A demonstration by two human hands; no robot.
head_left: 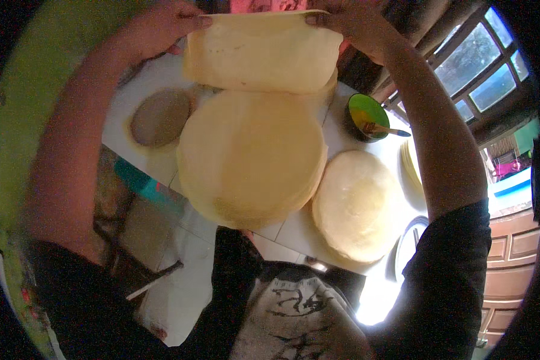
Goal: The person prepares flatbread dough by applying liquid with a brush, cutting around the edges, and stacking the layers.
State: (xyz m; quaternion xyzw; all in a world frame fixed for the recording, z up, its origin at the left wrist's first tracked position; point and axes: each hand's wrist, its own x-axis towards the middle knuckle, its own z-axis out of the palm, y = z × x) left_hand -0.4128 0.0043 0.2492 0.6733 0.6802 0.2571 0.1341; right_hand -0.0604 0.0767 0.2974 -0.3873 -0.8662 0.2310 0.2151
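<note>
Above the far side of the table, my left hand (169, 29) and my right hand (357, 27) hold a thin, pale yellow dough sheet (261, 54) by its two upper corners. Each hand pinches it with the thumb in front. The sheet hangs between them, and its lower edge meets the far edge of a wide round of dough (252, 159). This round looks layered at its rim. Close by on the right sits a smaller, smooth round of dough (355, 204). Whether the held sheet is joined to the wide round, I cannot tell.
A green bowl (375, 109) with a brush (392, 131) in it stands at the right. To the left, a flat brownish disc (161, 118) rests on the white tabletop (115, 129). More pale round layers (411, 165) show partly behind my right arm. A window (471, 57) is at upper right.
</note>
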